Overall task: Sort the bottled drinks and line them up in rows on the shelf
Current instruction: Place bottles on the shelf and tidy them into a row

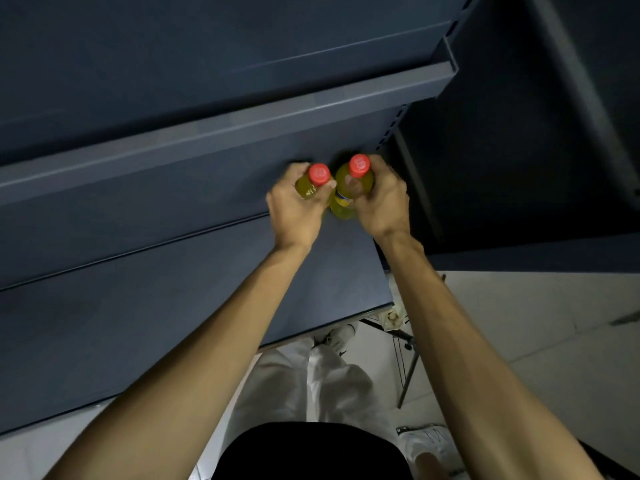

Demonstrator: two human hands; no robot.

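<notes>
1. The left hand point(294, 206) curled around one yellow bottle point(306, 185) just below its red cap point(319, 174); the right hand point(381, 199) gripped a second yellow bottle point(346, 195) the same way.
2. Both bottles touched side by side near the right end of the dark shelf point(156, 244), toward its back.
3. Setting them down upright and flush together would start a tidy row.
4. The upper shelf's lip point(225, 133) overhung close above, so a low, level approach seemed wise.
</notes>
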